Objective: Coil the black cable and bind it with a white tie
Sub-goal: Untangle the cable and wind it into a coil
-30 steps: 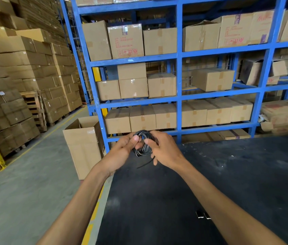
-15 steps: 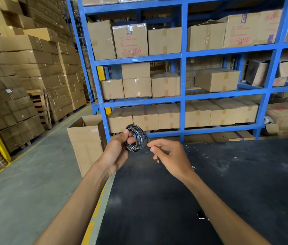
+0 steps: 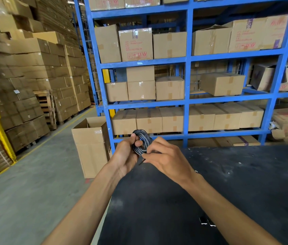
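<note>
Both hands meet above the near edge of a dark table [image 3: 210, 183], holding the black cable [image 3: 141, 141] up between them. It is wound into a small coil. The left hand [image 3: 124, 156] is closed around the coil's left side, thumb through the middle. The right hand [image 3: 166, 157] pinches the lower right part, fingers curled. A short cable end [image 3: 142, 162] sticks out below. An open cardboard box [image 3: 91, 147] stands on the floor beside blue shelves [image 3: 186, 96].
</note>
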Demonstrator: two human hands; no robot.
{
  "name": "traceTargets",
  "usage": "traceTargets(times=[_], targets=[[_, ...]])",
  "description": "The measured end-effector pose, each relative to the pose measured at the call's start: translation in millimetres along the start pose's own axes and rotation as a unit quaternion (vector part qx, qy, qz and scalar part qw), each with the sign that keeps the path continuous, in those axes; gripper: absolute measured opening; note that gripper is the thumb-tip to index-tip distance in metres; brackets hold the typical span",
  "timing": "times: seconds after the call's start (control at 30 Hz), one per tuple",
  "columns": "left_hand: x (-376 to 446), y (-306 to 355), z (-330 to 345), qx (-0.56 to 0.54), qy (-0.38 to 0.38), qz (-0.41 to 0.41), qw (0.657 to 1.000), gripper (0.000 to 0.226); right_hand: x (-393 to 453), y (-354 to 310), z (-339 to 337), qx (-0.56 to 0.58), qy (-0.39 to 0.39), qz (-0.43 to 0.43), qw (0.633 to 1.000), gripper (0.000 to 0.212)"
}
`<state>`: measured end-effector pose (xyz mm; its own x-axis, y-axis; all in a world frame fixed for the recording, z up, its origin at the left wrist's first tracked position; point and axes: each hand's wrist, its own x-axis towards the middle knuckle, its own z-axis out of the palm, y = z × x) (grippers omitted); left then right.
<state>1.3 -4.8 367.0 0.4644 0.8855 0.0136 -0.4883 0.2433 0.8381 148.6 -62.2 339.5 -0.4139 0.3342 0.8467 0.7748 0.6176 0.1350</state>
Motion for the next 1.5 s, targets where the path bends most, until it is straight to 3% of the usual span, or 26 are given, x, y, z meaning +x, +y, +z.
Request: traceTargets(times=[0.13,0.23,0.43,0.57,0.7,0.83,1.23,1.37,1.5], targets=[[-7,-3,2,0.032,-0.017,-0.005,0.999,0.033,16,5,-8,-0.015,-0.011,-0.037,0.999,0.007],[-10,-2,1,-0.003,-0.038,-0.016,0.999,0.033,21,6,-11,-0.007,-0.002,-0.006,1.0,0.008],[-12,-4,1,-0.043,-0.077,0.012,0.996,0.032,20,6,-9,0.074,0.018,0.182,0.98,0.018],[-12,-11,2,-0.067,-0.101,0.064,0.991,0.031,20,6,-6,0.17,0.023,0.327,0.929,0.022],[-12,-16,3,-0.09,-0.113,0.09,0.985,0.027,20,2,-7,0.242,0.04,0.4,0.883,0.022],[-11,-16,4,-0.089,-0.119,0.107,0.983,0.023,19,0,-7,0.324,0.062,0.41,0.851,0.017],[-7,-17,-9,0.028,-0.139,0.147,0.979,0.014,14,2,-5,0.367,0.08,0.401,0.836,0.018],[-11,-14,-9,0.077,-0.176,0.142,0.971,0.028,3,2,-5,0.418,0.089,0.417,0.802,0.014],[-9,-13,-11,0.107,-0.173,0.129,0.971,0.026,-3,2,-4,0.49,0.1,0.449,0.741,0.032]])
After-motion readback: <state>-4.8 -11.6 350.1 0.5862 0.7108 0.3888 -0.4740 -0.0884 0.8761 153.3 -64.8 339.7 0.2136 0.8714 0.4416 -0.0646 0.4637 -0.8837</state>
